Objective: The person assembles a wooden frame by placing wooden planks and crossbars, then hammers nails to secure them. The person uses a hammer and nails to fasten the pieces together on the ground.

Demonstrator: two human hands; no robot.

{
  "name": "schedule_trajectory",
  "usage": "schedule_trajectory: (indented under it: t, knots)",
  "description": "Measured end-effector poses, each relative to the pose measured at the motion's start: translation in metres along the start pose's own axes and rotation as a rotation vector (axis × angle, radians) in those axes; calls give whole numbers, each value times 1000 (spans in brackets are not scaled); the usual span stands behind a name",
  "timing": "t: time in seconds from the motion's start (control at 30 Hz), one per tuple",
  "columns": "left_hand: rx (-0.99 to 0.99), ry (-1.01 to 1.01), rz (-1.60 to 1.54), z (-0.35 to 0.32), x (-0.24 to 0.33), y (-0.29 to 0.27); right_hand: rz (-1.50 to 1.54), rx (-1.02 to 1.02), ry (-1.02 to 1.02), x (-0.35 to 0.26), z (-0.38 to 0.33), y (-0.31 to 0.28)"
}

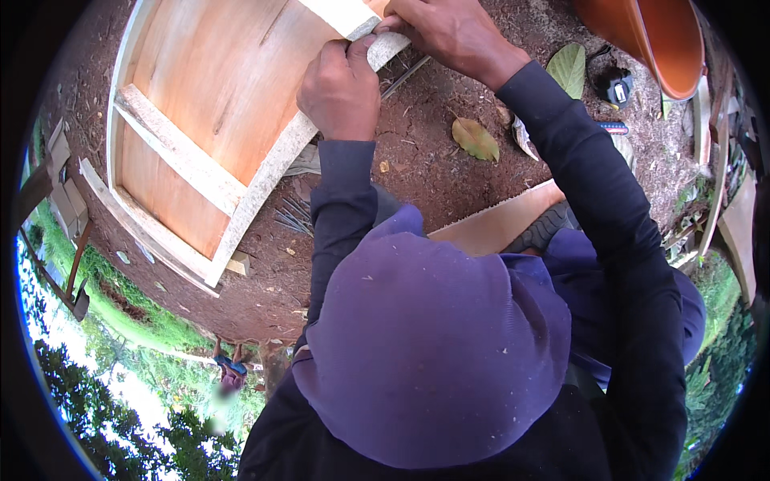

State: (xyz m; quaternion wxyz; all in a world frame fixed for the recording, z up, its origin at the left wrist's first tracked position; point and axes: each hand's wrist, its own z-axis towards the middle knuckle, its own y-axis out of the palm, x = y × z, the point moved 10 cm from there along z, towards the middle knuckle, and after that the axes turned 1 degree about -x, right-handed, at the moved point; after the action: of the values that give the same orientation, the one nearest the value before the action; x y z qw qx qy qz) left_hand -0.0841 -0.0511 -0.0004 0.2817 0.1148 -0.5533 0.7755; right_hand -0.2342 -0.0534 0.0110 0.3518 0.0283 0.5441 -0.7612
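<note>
A plywood panel (216,80) edged with pale wooden strips lies on the ground at the left, and a crosspiece (180,152) spans its lower part. Another pale batten (341,14) crosses it at the top, meeting the side rail (265,192) at a corner. My left hand (341,92) is closed, its thumb and fingers pressed against the batten's end and the rail. From the right, my right hand (453,36) closes over the same joint, its fingertips partly hidden at the top edge. Whether a small piece sits between the fingers cannot be made out.
Loose nails (295,216) lie beside the rail. A sawn board (497,220) rests near my shoe (541,232). At the upper right are an orange bucket (674,48), a black tape measure (618,86) and leaves (476,139). Another person (231,373) is in the distance.
</note>
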Motion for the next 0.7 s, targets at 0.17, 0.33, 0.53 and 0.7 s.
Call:
schedule_trajectory:
  t: [0.17,0.33,0.53,0.7]
  knots:
    - [-83,-20,-39,5,-2,9,1,96,-22,1,-9,-12]
    - [-120,-7,-13,4,-1,7,-191,-286,-11,-3,-110,-42]
    - [-91,-21,-18,1,1,5,-342,-649,316,12,-250,-99]
    - [-62,-42,-8,-3,4,4,-416,-688,280,25,-277,-101]
